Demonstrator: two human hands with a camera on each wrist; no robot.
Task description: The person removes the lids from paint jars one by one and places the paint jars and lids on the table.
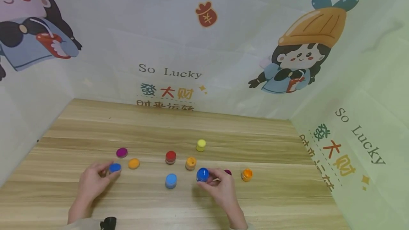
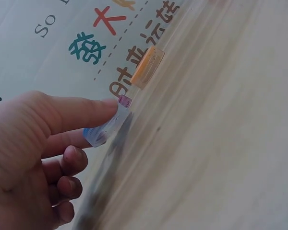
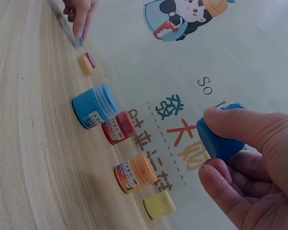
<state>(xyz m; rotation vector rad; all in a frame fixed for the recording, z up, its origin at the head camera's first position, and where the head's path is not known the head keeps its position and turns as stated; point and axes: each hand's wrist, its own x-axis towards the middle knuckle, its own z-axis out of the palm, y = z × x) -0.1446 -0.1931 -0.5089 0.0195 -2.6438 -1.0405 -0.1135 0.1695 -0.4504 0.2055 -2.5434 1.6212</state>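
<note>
The left hand pinches a blue lid between thumb and finger at the left; in the left wrist view that lid is tilted, its clear side showing. An uncapped jar of dark blue paint is in the right hand, held above the wood surface by thumb and fingers. The right wrist view shows the blue jar tilted in the right hand. An orange lid and a purple lid lie beside the left hand.
Between the hands stand a light blue jar, a red jar and an orange jar. A yellow jar stands behind. To the right are an open orange jar and a partly hidden purple item. Printed cloth walls enclose the table.
</note>
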